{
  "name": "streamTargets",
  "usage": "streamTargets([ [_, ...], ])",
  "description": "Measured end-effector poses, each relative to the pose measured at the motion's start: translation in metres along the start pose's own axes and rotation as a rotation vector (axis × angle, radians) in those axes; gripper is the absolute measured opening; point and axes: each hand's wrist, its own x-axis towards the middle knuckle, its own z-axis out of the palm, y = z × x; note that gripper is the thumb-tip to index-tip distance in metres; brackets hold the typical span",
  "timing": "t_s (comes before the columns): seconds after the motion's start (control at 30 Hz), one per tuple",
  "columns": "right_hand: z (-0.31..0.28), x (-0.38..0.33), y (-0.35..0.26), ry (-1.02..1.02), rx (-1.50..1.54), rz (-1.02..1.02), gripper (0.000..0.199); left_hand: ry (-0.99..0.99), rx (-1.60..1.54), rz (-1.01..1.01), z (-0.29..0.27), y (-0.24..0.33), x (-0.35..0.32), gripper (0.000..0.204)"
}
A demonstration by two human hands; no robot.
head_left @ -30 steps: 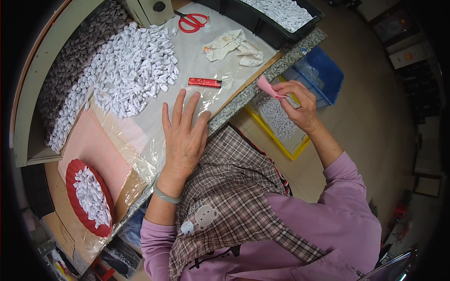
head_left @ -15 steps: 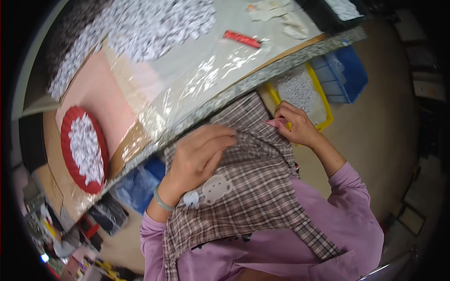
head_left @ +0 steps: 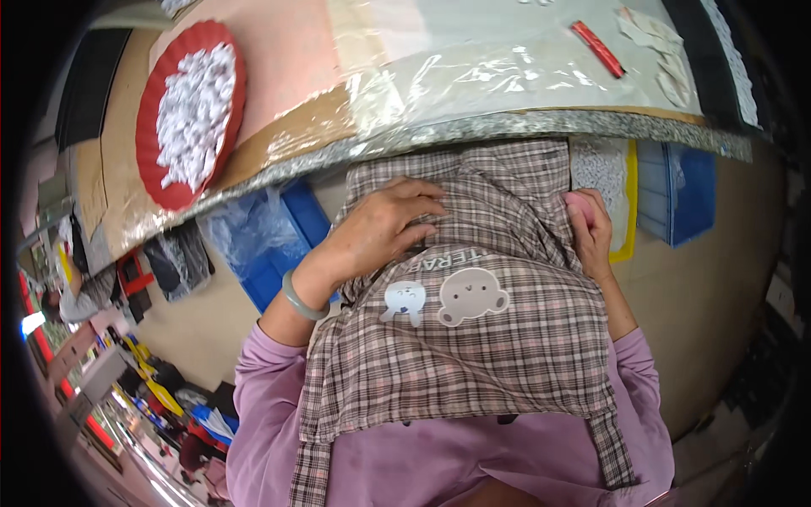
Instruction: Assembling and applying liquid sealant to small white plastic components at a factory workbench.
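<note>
My left hand (head_left: 390,221) lies over the lap part of a brown plaid apron (head_left: 456,363), its fingers bent and a little apart, with nothing seen in them. A pale bangle circles that wrist. At the apron's right edge my right hand (head_left: 593,226) is curled closed. A small pink piece (head_left: 579,203) shows at its fingers; whether it is cloth or a finger cover I cannot tell. Just beyond the right hand stands a yellow-rimmed tray (head_left: 629,203) holding many small white pieces.
The stone-edged table (head_left: 422,135) runs across ahead, covered with clear film. On it are a red scalloped dish (head_left: 232,127) heaped with white pieces, a red stick-like object (head_left: 598,49) and crumpled off-white gloves (head_left: 655,42). Blue bins (head_left: 688,203) (head_left: 296,220) stand below the table.
My view has turned, so the table edge now runs nearly level. My right hand has come down beside the apron. My left hand has lowered onto the apron, its fingers spreading slightly.
</note>
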Motion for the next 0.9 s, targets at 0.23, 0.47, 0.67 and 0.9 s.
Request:
streamTargets([
  [0.23,0.003,-0.002,-0.005,0.100,0.056,-0.068,0.015,0.019,-0.008,0.000,-0.008,-0.008,-0.037,0.015],
  [0.47,0.001,0.002,-0.042,0.013,-0.161,-0.263,0.010,0.043,0.091,0.044,0.000,0.006,-0.046,0.011],
  [0.67,0.003,0.001,-0.071,-0.041,-0.269,-0.538,0.017,0.119,0.325,0.216,-0.003,0.025,-0.024,0.011],
  [0.9,-0.008,-0.023,-0.106,-0.171,-0.383,-0.591,0.028,0.104,0.425,0.361,0.014,0.055,0.025,0.012],
])
